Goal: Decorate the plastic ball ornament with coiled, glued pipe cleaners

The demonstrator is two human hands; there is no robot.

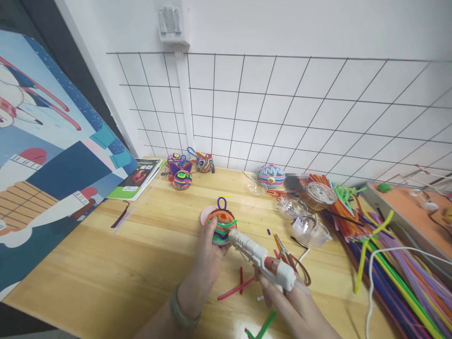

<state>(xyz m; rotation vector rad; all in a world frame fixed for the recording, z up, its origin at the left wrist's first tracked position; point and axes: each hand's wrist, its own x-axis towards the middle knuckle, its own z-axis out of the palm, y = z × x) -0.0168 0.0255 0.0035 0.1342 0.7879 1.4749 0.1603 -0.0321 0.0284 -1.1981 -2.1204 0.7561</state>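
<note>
My left hand [208, 252] is closed round a small ball wrapped in multicoloured pipe cleaners [222, 223], with a purple loop on top, held just above the wooden table [123, 263]. My right hand [282, 294] grips a white hot glue gun [263, 259]. The gun's nozzle touches the right side of the ball. A green bangle sits on my left wrist.
Other finished pipe-cleaner balls [181, 176] [271, 175] stand near the wire-grid wall. Clear plastic half-shells [310, 228], scissors [286, 254] and loose cut pieces lie to the right. A large pile of pipe cleaners [388, 263] fills the right side. A painted board [45, 155] leans at the left.
</note>
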